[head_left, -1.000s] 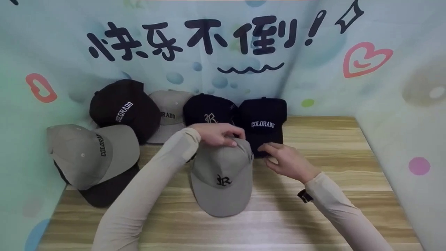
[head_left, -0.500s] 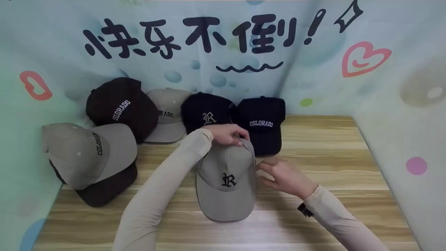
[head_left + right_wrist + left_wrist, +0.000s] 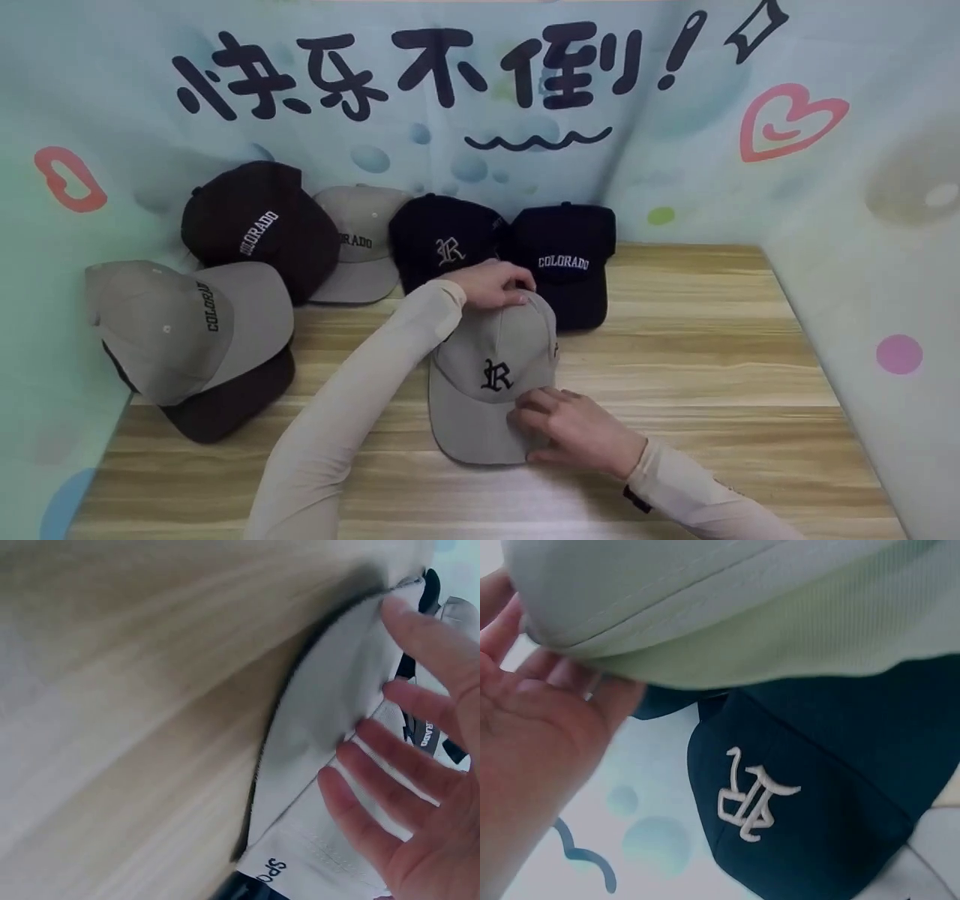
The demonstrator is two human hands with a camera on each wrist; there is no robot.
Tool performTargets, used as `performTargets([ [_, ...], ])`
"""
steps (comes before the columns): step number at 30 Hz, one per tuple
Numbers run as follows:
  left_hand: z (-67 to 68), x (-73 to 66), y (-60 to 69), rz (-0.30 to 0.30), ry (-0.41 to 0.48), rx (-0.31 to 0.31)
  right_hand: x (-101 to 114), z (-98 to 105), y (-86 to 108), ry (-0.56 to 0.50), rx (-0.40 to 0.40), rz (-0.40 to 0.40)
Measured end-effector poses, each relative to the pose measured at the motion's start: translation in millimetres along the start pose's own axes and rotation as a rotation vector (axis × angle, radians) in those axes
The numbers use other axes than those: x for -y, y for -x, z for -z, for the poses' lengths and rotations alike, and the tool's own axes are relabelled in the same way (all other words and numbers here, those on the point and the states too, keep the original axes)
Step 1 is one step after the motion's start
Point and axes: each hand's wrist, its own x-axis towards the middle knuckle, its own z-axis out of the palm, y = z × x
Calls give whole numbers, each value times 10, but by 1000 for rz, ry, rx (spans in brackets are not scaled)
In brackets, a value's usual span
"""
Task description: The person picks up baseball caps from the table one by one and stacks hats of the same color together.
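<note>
A light grey baseball cap with a black R-shaped emblem stands at mid-table, brim towards me. My left hand grips the back of its crown; the left wrist view shows the fingers at the cap's lower edge. Over the right side of the brim lies my right hand, its fingers spread and fairly straight. In the right wrist view the fingertips touch near the seam between brim and crown. Just behind stand a navy cap with a pale R emblem and a navy COLORADO cap.
A dark brown COLORADO cap and a grey cap stand along the back. At the left, another grey COLORADO cap sits on a dark cap. Printed cloth encloses the wooden table behind and at the sides.
The grey cap has shifted slightly to the right with my left hand holding it. My right hand has come from beside the navy COLORADO cap forward and left onto the grey brim.
</note>
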Motion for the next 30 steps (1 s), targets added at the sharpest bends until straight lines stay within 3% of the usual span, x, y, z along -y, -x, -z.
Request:
performTargets([
  [4,81,33,150,59,4,-31,3,-35,39,-47,-18,-65],
  [9,199,186,397,91,-1,-106,22,-43,34,-117,-12,-103],
  [14,250,358,648,99,-27,-157,0,-76,16,-208,3,-149],
  [22,302,500,1022,81,-76,-191,-38,-111,23,-308,18,-209],
  [26,398,630,1285,107,-87,-222,-35,-118,7,-306,20,-213],
  [30,548,816,1609,177,-118,-244,-29,-128,-3,-297,15,-210],
])
